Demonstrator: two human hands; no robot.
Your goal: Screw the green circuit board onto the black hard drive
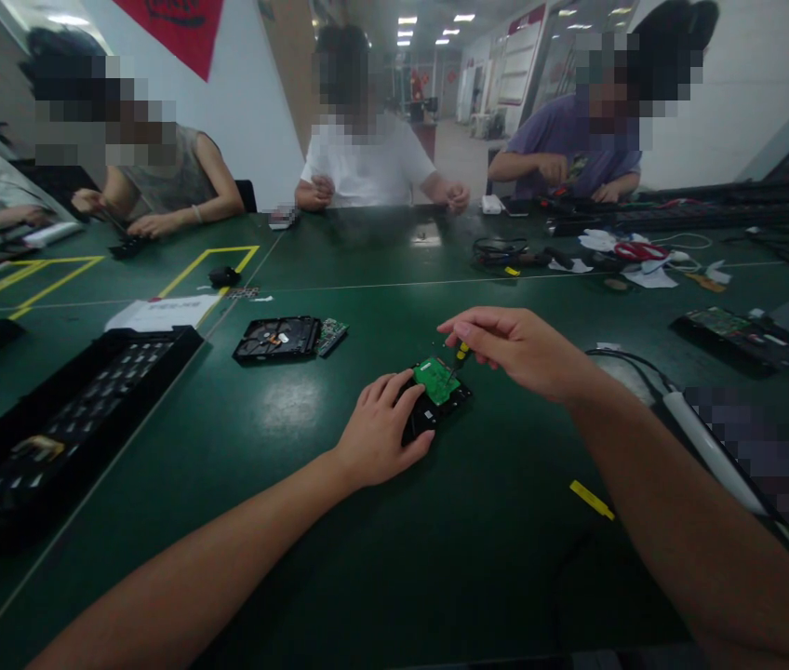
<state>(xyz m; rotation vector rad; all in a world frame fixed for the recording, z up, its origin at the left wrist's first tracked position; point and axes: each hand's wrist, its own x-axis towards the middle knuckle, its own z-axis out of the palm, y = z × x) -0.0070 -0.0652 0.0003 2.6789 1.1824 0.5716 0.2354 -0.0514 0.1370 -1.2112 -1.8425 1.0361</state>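
A black hard drive (429, 423) with a green circuit board (434, 378) facing up lies on the green table in front of me. My left hand (386, 430) grips it from the left, fingers over its edge and thumb along the near side. Above the board's right part, my right hand (513, 349) holds a small screwdriver (462, 353) with a yellow and black handle, tilted, its tip down at the board. Whether the tip sits in a screw is too small to tell. Left of these lie another hard drive (278, 339) and a loose circuit board (332, 336) touching or very near it.
A long black tray (80, 419) stands at the left. To the right are a yellow strip (592, 500), a white bar-shaped device (712, 451) with cables, and another drive-like unit (733, 337). Cables (502, 251) and paper scraps lie farther back. Several people sit across the table.
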